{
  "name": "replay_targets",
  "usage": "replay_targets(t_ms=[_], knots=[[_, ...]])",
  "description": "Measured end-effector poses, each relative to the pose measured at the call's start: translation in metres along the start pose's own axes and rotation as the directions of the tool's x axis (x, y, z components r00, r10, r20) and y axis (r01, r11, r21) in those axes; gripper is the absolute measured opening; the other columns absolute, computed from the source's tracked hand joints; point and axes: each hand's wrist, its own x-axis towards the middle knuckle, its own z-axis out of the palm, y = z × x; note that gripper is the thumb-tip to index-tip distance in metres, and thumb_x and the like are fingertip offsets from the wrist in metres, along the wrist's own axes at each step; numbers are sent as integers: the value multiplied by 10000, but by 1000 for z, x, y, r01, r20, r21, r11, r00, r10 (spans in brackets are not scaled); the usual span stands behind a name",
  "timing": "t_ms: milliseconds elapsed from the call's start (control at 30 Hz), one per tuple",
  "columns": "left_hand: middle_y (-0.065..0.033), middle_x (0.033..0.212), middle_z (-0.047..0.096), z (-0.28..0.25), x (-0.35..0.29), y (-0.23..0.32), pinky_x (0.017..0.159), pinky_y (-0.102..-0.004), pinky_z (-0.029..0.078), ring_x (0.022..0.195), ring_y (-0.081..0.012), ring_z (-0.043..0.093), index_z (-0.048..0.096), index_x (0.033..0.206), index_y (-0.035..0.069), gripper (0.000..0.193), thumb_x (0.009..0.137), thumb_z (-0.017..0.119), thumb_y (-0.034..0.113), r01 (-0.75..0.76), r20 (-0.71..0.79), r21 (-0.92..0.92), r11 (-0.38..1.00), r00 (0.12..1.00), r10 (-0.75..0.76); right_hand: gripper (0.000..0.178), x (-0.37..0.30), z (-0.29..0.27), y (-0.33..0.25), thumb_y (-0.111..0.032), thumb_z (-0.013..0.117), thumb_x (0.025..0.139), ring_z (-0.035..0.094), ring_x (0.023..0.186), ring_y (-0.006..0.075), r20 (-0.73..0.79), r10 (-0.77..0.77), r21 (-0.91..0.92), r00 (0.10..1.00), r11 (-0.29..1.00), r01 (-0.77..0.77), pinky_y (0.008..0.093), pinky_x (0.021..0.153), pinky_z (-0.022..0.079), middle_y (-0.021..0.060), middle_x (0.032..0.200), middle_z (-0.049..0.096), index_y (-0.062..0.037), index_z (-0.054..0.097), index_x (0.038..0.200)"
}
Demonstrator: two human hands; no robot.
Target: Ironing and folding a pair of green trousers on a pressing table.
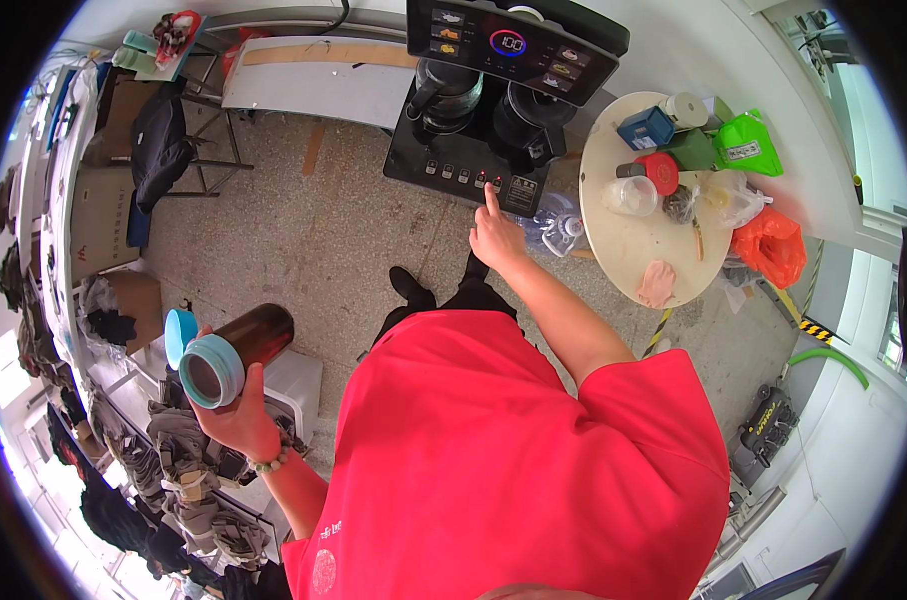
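My left hand (244, 425) is wrapped round a dark brown water bottle (259, 340) with a light blue rim; its mouth is uncovered. The blue lid (180, 332) hangs beside the mouth, near my fingers. Ahead of me stands a black tea bar machine (429, 150) with a lit display (509, 43) on its upper panel. My right hand (496, 238) reaches to it, index finger stretched onto the row of buttons at its front edge, where small red lights glow. A glass kettle (452, 100) sits at the machine's left, a black kettle (529, 120) at its right.
At right, a round table (614, 240) bears jars, boxes, a green bag (749, 143) and an orange plastic bag (771, 246). A clear plastic water jug (554, 225) is on the floor by the machine. Heaped clothes (199, 480) and a chair (161, 145) are at left.
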Motion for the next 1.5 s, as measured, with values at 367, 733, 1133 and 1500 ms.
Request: replay_targets(t_ms=[367,733,1133,1500], knots=[[-239,1411,611,2,1,5,1154,-468,438,1337,-337,568,523,1410,-84,793,666,794,-135,3,7,15,1000,1000,-4,275,-2,-3,5,-219,723,874,732,982,345,16,22,49,1000,999,-23,467,733,613,212,1680,261,-36,565,1007],[-228,1412,614,5,1,10,1163,-470,432,1344,-341,566,536,1407,-77,792,659,787,-143,-11,5,14,1000,1000,11,242,-6,1,4,-189,679,874,744,931,286,-22,-50,-9,999,999,50,439,683,619,205,1678,278,-15,583,1012],[-218,1416,612,5,2,8,1171,-470,420,1344,-332,565,538,1406,-71,790,661,792,-130,2,5,18,1000,1000,-2,240,-5,0,4,-180,680,869,741,942,282,12,-40,-9,999,999,40,435,697,619,199,1675,292,-8,579,1004],[-215,1413,612,7,2,10,1167,-470,428,1348,-329,561,543,1400,-67,784,663,805,-119,24,-1,15,1000,1000,-24,235,-3,1,4,-206,684,890,738,973,311,36,-35,14,999,999,34,455,739,614,199,1678,282,-24,573,988]])
